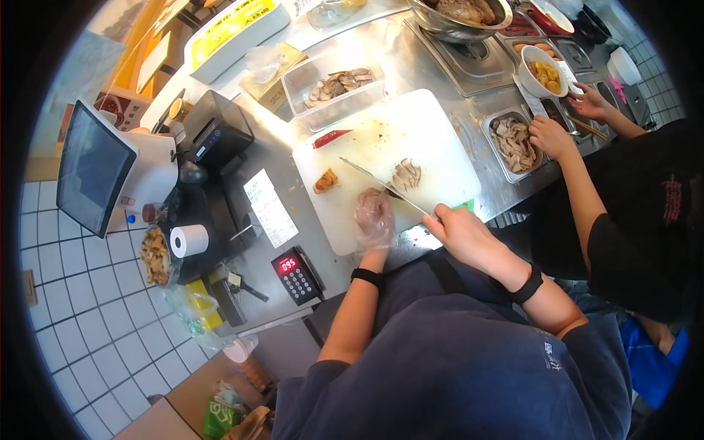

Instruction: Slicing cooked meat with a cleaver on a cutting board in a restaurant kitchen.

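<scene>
My left hand (375,215), in a clear plastic glove, is curled on a piece of meat at the front of the white cutting board (440,143). The piece is mostly hidden under the fingers. My right hand (459,228) grips the handle of a knife (379,182); the blade slants up and left over the board, close beside my left fingers. Right of the blade lie thin meat slices (407,175). A reddish-brown food piece (325,180) sits at the board's left side, and a red chili pepper (331,138) lies near its upper left edge.
Behind the board stands a plastic container (335,96) of sliced meat. At right is a metal tray (512,144) of sliced meat, near a co-worker's hands (550,135) and a bowl of food (542,74). A paper receipt (269,206) and a keypad device (297,274) lie at left.
</scene>
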The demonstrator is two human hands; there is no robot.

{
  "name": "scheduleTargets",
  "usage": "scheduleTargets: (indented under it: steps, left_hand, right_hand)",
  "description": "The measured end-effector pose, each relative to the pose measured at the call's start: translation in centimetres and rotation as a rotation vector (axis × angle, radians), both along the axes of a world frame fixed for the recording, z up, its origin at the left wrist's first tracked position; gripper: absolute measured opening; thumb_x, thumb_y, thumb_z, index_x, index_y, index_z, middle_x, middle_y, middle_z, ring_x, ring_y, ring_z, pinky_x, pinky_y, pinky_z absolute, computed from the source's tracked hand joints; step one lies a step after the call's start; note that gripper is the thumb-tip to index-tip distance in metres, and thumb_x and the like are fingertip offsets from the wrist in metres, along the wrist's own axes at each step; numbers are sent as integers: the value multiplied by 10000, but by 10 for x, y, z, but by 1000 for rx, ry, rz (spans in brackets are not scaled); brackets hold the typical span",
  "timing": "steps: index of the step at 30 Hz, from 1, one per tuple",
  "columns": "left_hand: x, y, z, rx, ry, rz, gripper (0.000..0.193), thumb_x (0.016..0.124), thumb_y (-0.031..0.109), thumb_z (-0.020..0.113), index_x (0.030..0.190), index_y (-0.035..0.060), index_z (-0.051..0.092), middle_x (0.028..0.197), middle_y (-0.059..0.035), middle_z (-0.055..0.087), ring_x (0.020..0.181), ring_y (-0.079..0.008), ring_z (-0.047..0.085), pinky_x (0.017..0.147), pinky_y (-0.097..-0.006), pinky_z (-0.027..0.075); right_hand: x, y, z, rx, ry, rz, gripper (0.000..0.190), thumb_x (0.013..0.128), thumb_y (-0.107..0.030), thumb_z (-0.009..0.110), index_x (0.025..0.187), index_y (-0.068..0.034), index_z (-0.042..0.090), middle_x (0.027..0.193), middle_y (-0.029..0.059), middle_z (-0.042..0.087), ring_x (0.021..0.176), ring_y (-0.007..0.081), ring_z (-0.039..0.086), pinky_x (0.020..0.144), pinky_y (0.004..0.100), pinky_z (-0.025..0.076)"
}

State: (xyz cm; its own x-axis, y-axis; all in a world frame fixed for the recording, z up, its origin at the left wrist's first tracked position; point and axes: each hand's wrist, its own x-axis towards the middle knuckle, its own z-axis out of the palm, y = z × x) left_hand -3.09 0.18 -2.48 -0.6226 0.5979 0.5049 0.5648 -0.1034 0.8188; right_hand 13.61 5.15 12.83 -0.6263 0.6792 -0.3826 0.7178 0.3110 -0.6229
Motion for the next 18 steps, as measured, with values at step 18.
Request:
scheduleTargets:
  steps: [18]
  left_hand:
    - [-2,6,11,11,-23,-54,228,765,-71,661,676,43,484,794,-117,634,707,-278,600,649,-347,485]
  right_hand:
    - [-16,3,7,-20,-35,-30,417,971,-364,478,867,28,573,757,274,627,765,465,608,695,509,486]
